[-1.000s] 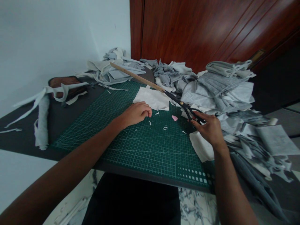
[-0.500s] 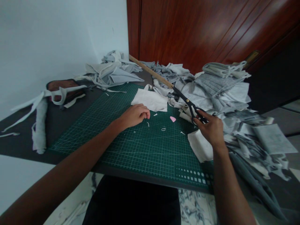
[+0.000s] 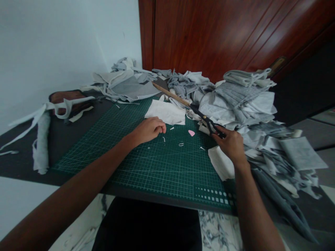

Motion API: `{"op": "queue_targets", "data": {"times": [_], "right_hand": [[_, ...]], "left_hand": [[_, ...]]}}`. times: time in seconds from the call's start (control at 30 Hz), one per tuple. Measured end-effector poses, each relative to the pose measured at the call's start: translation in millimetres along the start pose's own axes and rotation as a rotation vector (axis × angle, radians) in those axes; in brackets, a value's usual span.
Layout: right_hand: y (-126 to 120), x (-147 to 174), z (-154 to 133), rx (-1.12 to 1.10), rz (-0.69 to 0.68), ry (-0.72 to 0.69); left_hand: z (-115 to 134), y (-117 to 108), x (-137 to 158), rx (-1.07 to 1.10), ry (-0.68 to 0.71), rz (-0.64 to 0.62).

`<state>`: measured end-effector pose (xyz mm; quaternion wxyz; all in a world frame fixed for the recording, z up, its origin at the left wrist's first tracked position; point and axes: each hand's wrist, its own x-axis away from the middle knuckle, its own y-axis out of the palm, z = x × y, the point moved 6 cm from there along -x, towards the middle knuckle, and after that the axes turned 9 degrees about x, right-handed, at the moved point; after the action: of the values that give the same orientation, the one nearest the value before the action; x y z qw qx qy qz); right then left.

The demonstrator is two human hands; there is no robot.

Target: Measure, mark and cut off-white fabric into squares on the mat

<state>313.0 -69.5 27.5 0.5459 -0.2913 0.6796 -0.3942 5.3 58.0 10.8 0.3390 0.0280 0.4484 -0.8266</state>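
My right hand (image 3: 229, 144) grips the handles of black tailor's shears (image 3: 204, 116), which point up and left. Their long, closed-looking blades (image 3: 171, 94) appear brown and run above a white cloth piece (image 3: 166, 112). My left hand (image 3: 150, 129) rests with curled fingers at the lower left edge of that cloth; the inside of its fingers is hidden. Below the cloth, a pink chip (image 3: 191, 132) and small white scraps (image 3: 181, 144) lie on the green cutting mat (image 3: 157, 170). A second white cloth piece (image 3: 221, 164) lies under my right wrist.
Grey and white fabric (image 3: 243, 101) is heaped along the right side, with another fabric pile (image 3: 125, 83) at the back left. A brown pouch-like item (image 3: 61, 98), pale strips and a fabric roll (image 3: 42, 143) lie on the left. Behind the table stands a wooden door (image 3: 209, 38).
The shears in my right hand have lowered, their tip dropping from in front of the door to over the fabric. My left hand keeps its place by the cloth. The view has shifted slightly.
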Motion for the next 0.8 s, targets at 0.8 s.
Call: {"op": "queue_targets", "data": {"times": [0.8], "right_hand": [[12, 1, -4, -0.022, -0.139, 0.063]], "left_hand": [[-3, 5, 0, 0.019, -0.037, -0.023]]}}
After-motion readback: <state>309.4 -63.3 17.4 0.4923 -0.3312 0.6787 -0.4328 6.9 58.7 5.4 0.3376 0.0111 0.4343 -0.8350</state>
